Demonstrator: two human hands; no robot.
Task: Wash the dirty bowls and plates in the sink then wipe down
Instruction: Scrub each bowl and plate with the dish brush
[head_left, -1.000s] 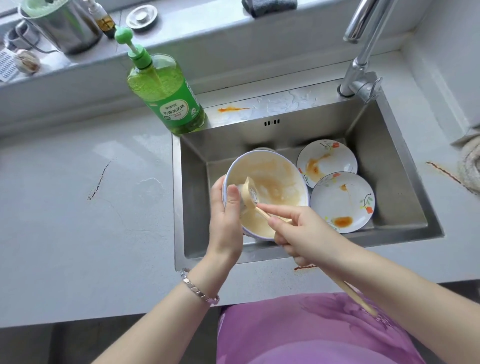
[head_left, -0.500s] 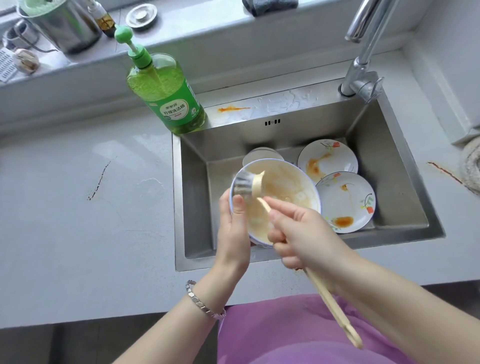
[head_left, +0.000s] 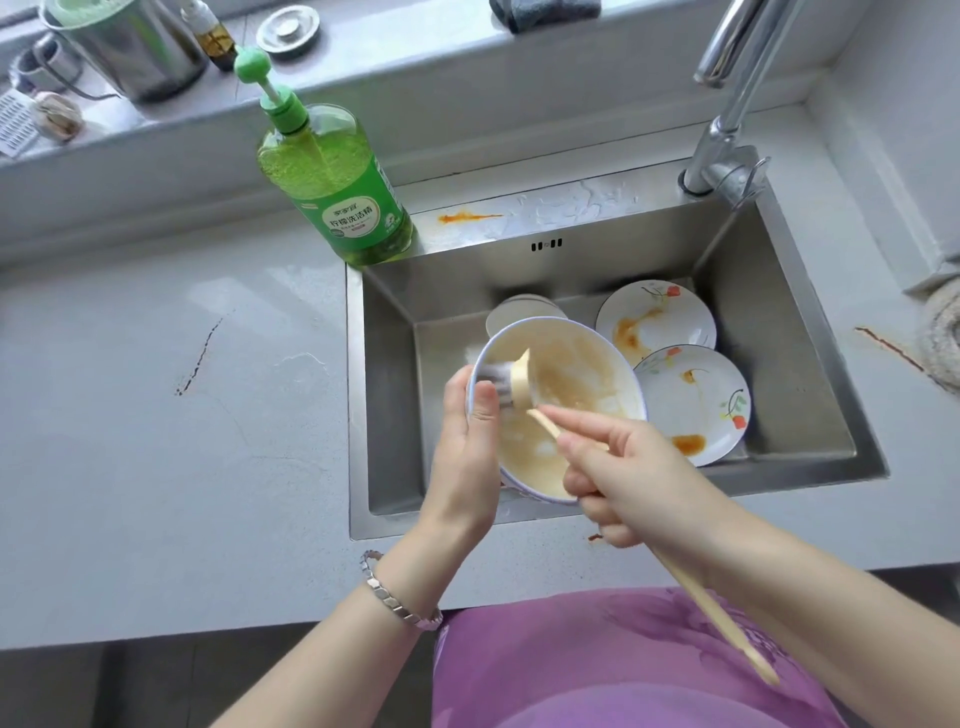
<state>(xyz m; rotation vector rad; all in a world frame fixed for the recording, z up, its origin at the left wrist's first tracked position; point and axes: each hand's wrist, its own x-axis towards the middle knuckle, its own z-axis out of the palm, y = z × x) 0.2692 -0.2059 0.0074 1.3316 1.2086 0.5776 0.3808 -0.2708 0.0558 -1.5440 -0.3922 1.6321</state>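
left hand (head_left: 467, 447) grips tilted bowl (head_left: 576, 374) at its rim, over sink (head_left: 779, 332) | right hand (head_left: 639, 478) holds wooden brush (head_left: 521, 384), bristles seemingly touching bowl's 9 o'clock wall | 2 stained plates (head_left: 655, 317) at bowl's 2 o'clock

The large bowl (head_left: 566, 374) hides most of a smaller bowl (head_left: 522, 307) at the sink's (head_left: 395, 395) back wall, and the fingers of the gripping left hand (head_left: 465, 457). The right hand (head_left: 634, 478) covers part of the brush (head_left: 519, 379) handle. The faucet (head_left: 727, 104) and a dark cloth (head_left: 540, 13) run off the top edge.
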